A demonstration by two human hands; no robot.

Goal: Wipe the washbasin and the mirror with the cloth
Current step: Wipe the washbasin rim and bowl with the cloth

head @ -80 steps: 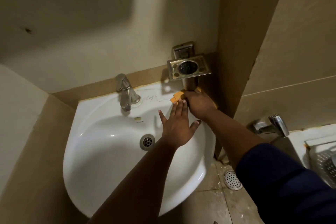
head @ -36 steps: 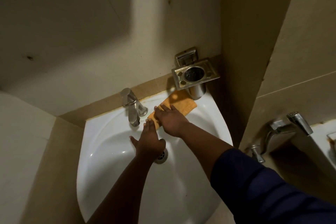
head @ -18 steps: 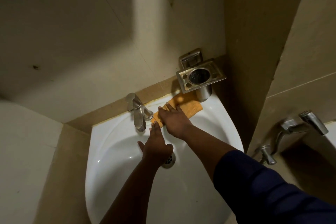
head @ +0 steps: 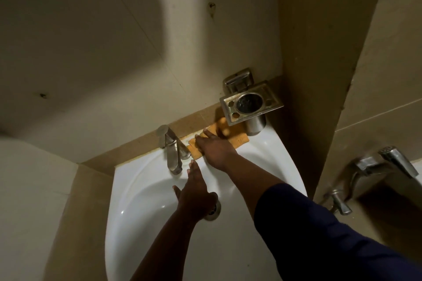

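1. Closest to me I see my right arm in a dark blue sleeve [head: 331, 230], coming in from the lower right.
2. My left arm is bare and reaches up from the bottom, over the white washbasin [head: 146, 223].
3. My left hand [head: 194, 189] is flat with its fingers straight and spread, inside the bowl. It holds nothing. Its fingertips point at the tap. The drain [head: 214, 210] peeks out just to the right of this hand.
4. A bit farther, my right hand [head: 217, 150] lies flat on the orange cloth [head: 237, 139]. The fingers are straight and press down on it. They are not curled round it.
5. The cloth lies on the back ledge of the basin. It sticks out from under my hand on the left, next to the tap, and on the right, under the metal cup holder [head: 250, 105].
6. The silver tap [head: 172, 150] stands just left of the cloth.
7. Farthest away is the beige wall [head: 102, 52].
8. Off to the right I see another metal tap [head: 386, 164].
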